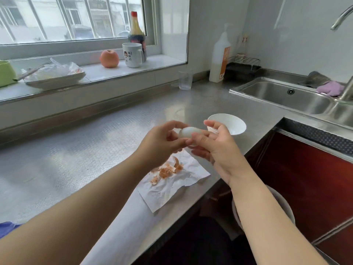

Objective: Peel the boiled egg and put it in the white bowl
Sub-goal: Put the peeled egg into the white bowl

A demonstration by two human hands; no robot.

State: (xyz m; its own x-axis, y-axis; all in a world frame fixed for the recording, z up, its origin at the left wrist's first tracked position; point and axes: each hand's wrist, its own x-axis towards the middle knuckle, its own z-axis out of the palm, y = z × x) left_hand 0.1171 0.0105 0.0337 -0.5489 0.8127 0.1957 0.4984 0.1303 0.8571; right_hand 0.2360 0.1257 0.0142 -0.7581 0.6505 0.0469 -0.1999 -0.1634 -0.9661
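A peeled boiled egg (191, 133), smooth and white, lies with its long axis running roughly left to right, held in the air between two hands above a steel counter (76, 150). The left hand (162, 144) reaches in from the lower left, thumb and fingers curled round the egg's left end. The right hand (214, 146) comes from the lower right, palm turned up, fingers pinching the egg's right end (the egg partly hidden). The white bowl (232, 124) stands just behind the hands. Orange shell pieces (166, 172) lie on a crumpled paper towel (172, 190) below.
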